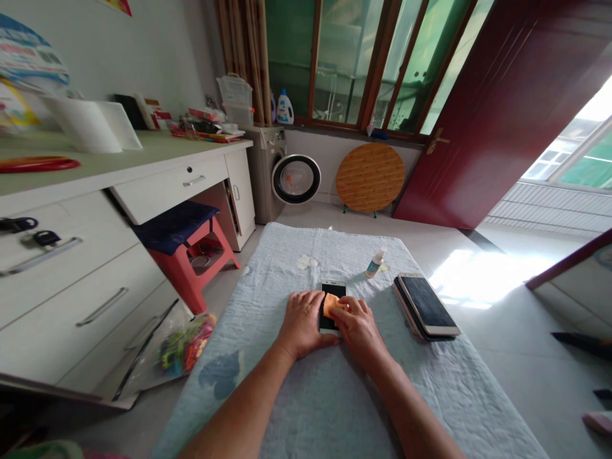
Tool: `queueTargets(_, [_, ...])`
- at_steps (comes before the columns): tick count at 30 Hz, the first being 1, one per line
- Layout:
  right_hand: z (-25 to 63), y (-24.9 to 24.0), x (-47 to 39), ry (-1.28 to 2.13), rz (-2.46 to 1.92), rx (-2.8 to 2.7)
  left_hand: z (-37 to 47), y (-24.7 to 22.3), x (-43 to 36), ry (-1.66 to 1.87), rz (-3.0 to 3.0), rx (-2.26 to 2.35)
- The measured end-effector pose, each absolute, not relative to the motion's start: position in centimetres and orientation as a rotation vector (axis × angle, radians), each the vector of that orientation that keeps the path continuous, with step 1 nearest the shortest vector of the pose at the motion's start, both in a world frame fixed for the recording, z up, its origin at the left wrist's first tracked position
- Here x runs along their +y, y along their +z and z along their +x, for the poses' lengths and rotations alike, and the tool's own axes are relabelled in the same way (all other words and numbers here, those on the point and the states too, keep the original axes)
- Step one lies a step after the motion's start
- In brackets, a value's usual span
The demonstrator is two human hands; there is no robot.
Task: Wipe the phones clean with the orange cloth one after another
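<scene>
A phone with a dark screen and pale frame [333, 288] lies face up on the light blue cloth [306, 408]. My left hand [302, 323] grips it along its left side, the thumb reaching round its lower end. Pinched in the fingers of my right hand [357, 326], an orange cloth [331, 305] rests on the phone's screen. Beyond my right hand stands a small spray bottle [375, 263] with a blue label. Farther right lies a stack of devices, topped by a gold-framed phone [428, 303].
At the left is a white desk [167, 167] with a paper roll [90, 124]. A red stool [191, 255] stands beneath it, with a plastic bag of colourful items [184, 344] nearby. Farther back are a washing machine [268, 172], a round wooden board [370, 177] and a red door [478, 108].
</scene>
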State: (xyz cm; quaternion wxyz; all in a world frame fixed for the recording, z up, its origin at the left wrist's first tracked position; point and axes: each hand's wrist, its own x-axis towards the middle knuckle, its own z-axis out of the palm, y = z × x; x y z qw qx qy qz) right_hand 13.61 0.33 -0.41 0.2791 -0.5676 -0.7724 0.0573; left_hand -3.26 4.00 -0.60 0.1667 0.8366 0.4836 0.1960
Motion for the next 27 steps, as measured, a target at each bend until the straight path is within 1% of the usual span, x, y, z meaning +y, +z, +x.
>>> queueTargets(5, [13.5, -0.4, 0.6, 0.225, -1.492, -2.055, -3.3, -0.5, 4.0, 0.556, 2.365, 1.361])
queueTargets(11, [14.2, -0.6, 2.5, 0.163, -1.507, -2.075, -3.4, -0.5, 4.1, 0.557, 2.373, 1.353])
queueTargets(17, [15.4, -1.0, 6.3, 0.077, -1.716, -1.979, -3.3, -0.7, 4.1, 0.551, 2.384, 1.361])
queueTargets(22, [13.8, -0.5, 8.5, 0.078, -1.772, -1.971, -3.4, -0.6, 4.1, 0.558, 2.378, 1.355])
queueTargets(27, [11.4, 0.1, 9.3, 0.130, -1.674, -2.076, -3.5, -0.1, 4.0, 0.555, 2.338, 1.337])
